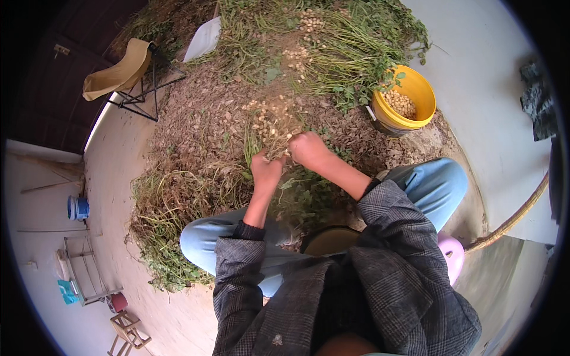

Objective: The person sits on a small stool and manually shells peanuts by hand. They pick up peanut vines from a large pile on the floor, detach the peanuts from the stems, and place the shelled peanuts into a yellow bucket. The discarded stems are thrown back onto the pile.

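My left hand (268, 171) grips a bunch of pulled peanut plants (274, 129), with its dry roots and pale pods pointing away from me. Curled against the right side of those roots is my right hand (307, 149); its fingertips are hidden behind its back. Green leaves hang below the hands, between my knees. To the upper right, a yellow bucket (425, 95) holds loose peanuts (399, 104) and has a leafy sprig over its rim.
A large heap of peanut plants (347, 53) lies ahead, and leafy stripped-looking vines (178, 222) lie left of my knee. Dry leaves (196, 115) cover the floor between. A tan folding chair (118, 75), a white shovel-like blade (203, 39) and a pink stool (450, 256) are around me.
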Action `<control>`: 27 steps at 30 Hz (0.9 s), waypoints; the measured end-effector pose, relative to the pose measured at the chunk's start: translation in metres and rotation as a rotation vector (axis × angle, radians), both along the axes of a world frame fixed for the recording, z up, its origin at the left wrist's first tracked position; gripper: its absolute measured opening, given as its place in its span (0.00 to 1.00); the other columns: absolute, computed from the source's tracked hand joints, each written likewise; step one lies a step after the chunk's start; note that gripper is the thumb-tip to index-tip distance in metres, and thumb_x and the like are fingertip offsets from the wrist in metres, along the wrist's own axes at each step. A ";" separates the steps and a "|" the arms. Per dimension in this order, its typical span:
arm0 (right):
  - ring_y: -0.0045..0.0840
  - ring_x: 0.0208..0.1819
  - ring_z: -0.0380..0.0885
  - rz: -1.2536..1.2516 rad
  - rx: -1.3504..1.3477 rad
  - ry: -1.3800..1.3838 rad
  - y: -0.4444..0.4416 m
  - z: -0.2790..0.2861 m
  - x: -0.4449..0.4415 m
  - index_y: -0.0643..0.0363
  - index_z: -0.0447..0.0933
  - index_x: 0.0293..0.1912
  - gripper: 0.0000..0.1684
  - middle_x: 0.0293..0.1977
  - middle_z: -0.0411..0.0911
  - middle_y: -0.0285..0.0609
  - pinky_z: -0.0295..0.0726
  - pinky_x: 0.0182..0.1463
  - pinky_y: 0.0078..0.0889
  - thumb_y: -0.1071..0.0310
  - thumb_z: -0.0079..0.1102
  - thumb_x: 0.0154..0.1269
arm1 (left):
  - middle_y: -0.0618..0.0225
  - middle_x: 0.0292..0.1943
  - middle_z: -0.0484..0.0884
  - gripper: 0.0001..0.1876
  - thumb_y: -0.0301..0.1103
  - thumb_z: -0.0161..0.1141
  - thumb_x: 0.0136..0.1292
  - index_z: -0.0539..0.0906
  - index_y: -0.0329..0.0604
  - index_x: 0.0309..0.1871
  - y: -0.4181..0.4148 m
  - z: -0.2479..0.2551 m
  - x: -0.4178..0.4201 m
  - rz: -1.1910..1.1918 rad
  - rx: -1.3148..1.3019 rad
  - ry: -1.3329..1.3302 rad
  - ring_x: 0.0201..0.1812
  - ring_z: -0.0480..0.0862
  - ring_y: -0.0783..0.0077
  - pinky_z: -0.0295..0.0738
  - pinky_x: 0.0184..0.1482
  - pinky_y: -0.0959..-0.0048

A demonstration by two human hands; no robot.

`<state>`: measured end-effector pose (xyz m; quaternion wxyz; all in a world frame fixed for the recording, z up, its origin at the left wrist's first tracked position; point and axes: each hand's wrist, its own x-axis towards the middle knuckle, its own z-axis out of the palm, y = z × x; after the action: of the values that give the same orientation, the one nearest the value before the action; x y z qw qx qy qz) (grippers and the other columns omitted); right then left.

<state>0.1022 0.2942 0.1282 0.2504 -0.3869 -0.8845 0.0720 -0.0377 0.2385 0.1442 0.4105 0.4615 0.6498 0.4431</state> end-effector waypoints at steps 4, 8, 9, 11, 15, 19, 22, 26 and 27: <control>0.40 0.30 0.81 -0.149 -0.254 -0.196 0.020 -0.025 0.030 0.63 0.79 0.22 0.03 0.24 0.79 0.53 0.81 0.36 0.40 0.75 0.59 0.44 | 0.67 0.23 0.80 0.08 0.24 0.60 0.57 0.81 0.30 0.40 -0.006 0.021 0.005 -0.008 0.129 0.081 0.21 0.74 0.80 0.65 0.21 0.76; 0.38 0.32 0.81 -0.239 -0.323 -0.227 0.035 -0.050 0.077 0.58 0.83 0.30 0.08 0.29 0.81 0.48 0.81 0.41 0.37 0.77 0.57 0.49 | 0.68 0.25 0.80 0.05 0.25 0.62 0.58 0.80 0.37 0.37 -0.010 0.075 -0.028 0.134 0.118 -0.068 0.20 0.74 0.82 0.67 0.20 0.80; 0.38 0.32 0.81 -0.306 -0.305 -0.203 0.043 -0.040 0.096 0.57 0.83 0.31 0.09 0.29 0.81 0.48 0.81 0.41 0.37 0.76 0.57 0.50 | 0.68 0.26 0.79 0.05 0.25 0.62 0.57 0.80 0.39 0.38 -0.010 0.081 -0.045 0.222 0.064 -0.141 0.20 0.74 0.82 0.68 0.20 0.81; 0.40 0.32 0.81 -0.577 -0.365 -0.302 0.072 -0.029 0.149 0.55 0.83 0.30 0.08 0.30 0.81 0.49 0.81 0.41 0.39 0.73 0.56 0.54 | 0.69 0.26 0.79 0.09 0.24 0.64 0.56 0.79 0.41 0.40 -0.012 0.105 -0.068 0.311 0.045 -0.100 0.20 0.74 0.81 0.68 0.20 0.80; 0.50 0.39 0.79 -0.855 -0.280 -0.240 0.101 0.006 0.257 0.66 0.78 0.36 0.11 0.36 0.79 0.60 0.78 0.42 0.48 0.69 0.52 0.57 | 0.72 0.19 0.73 0.10 0.27 0.69 0.53 0.77 0.42 0.35 -0.016 0.144 -0.113 0.477 0.232 -0.203 0.17 0.69 0.80 0.63 0.20 0.80; 0.47 0.53 0.75 -1.061 -0.061 -0.507 0.101 0.005 0.278 0.47 0.60 0.66 0.36 0.51 0.76 0.53 0.74 0.55 0.48 0.69 0.56 0.57 | 0.73 0.20 0.71 0.11 0.32 0.67 0.58 0.75 0.39 0.35 -0.023 0.169 -0.173 0.311 0.349 -0.352 0.19 0.65 0.79 0.60 0.24 0.77; 0.46 0.51 0.75 -0.838 -0.326 -0.249 0.109 -0.001 0.260 0.52 0.70 0.57 0.25 0.47 0.77 0.54 0.73 0.54 0.52 0.67 0.53 0.58 | 0.76 0.18 0.65 0.11 0.35 0.63 0.61 0.75 0.38 0.34 -0.029 0.185 -0.212 0.206 0.427 -0.470 0.20 0.62 0.80 0.57 0.27 0.80; 0.45 0.43 0.79 -0.567 -0.467 -0.100 0.097 -0.032 0.207 0.60 0.81 0.41 0.12 0.38 0.80 0.56 0.77 0.49 0.43 0.66 0.54 0.61 | 0.75 0.19 0.65 0.10 0.34 0.61 0.63 0.75 0.36 0.37 -0.034 0.208 -0.248 0.249 0.584 -0.523 0.20 0.62 0.81 0.58 0.27 0.79; 0.44 0.44 0.80 -0.492 -0.549 -0.080 0.086 -0.026 0.175 0.60 0.81 0.43 0.13 0.38 0.80 0.56 0.77 0.51 0.42 0.65 0.52 0.63 | 0.75 0.20 0.66 0.09 0.33 0.60 0.64 0.74 0.36 0.37 -0.037 0.216 -0.252 0.294 0.625 -0.529 0.20 0.62 0.81 0.58 0.27 0.79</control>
<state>0.2772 0.3803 0.1024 0.1122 -0.6431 -0.7220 0.2292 -0.2896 0.2014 0.3598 0.3358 0.3366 0.4158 0.7752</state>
